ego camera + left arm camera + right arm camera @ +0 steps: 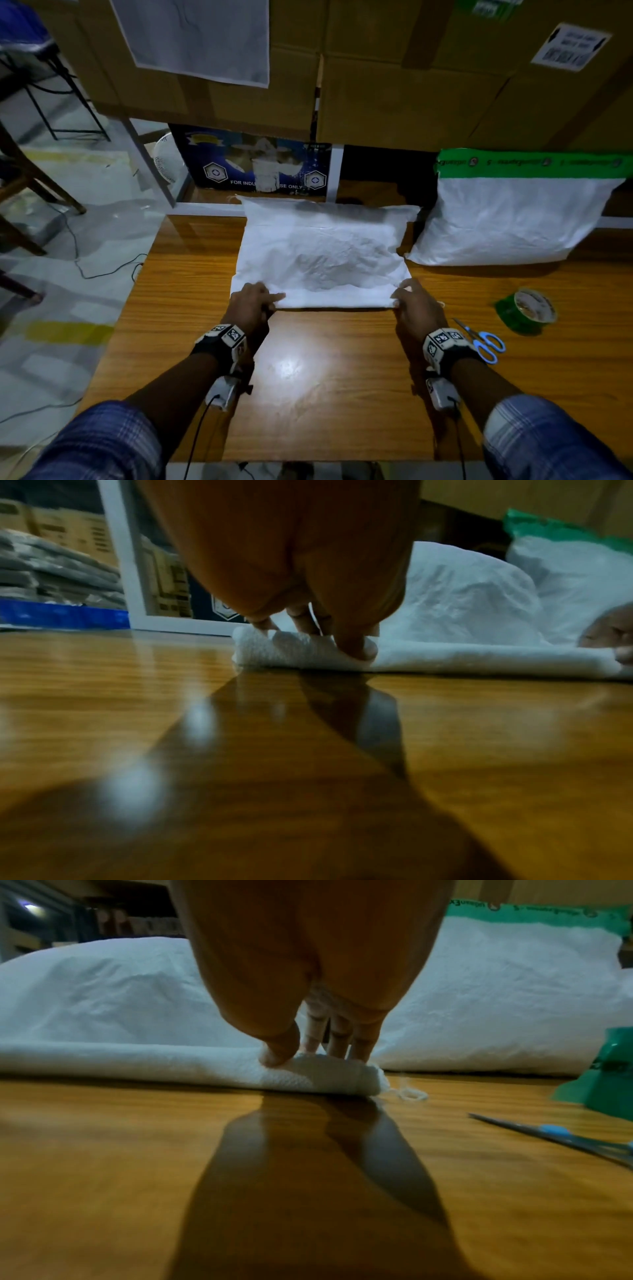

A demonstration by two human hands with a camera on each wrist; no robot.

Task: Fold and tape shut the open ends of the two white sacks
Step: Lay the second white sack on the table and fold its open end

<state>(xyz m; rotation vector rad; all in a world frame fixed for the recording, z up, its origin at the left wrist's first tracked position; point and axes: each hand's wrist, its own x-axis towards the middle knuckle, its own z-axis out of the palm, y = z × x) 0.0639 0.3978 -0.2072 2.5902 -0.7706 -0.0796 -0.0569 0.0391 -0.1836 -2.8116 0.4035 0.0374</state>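
We see a white woven sack (pixel 322 253) lying flat on the wooden table (pixel 325 394) at the centre of the head view, its near end rolled over into a thick fold along the lower edge. Our left hand (pixel 251 305) pinches the left corner of that fold: in the left wrist view the thumb (pixel 356 645) presses the front of the roll while the curled fingers (pixel 301 620) come down behind it. Our right hand (pixel 416 308) grips the right corner the same way, thumb (pixel 279 1047) in front and fingers (pixel 339 1039) over the top of the fold, with a loose loop of thread (pixel 413 1093) trailing from the corner just beside it.

In the upper right of the head view a second white sack (pixel 507 219) leans against the cardboard boxes (pixel 411 96), its top end sealed under a band of green tape (pixel 527 162). At the right edge, below that sack, sits a roll of green tape (pixel 527 310), and blue-handled scissors (pixel 486 342) lie just beside our right wrist. A dark printed carton (pixel 257 164) stands beyond the table's far edge.
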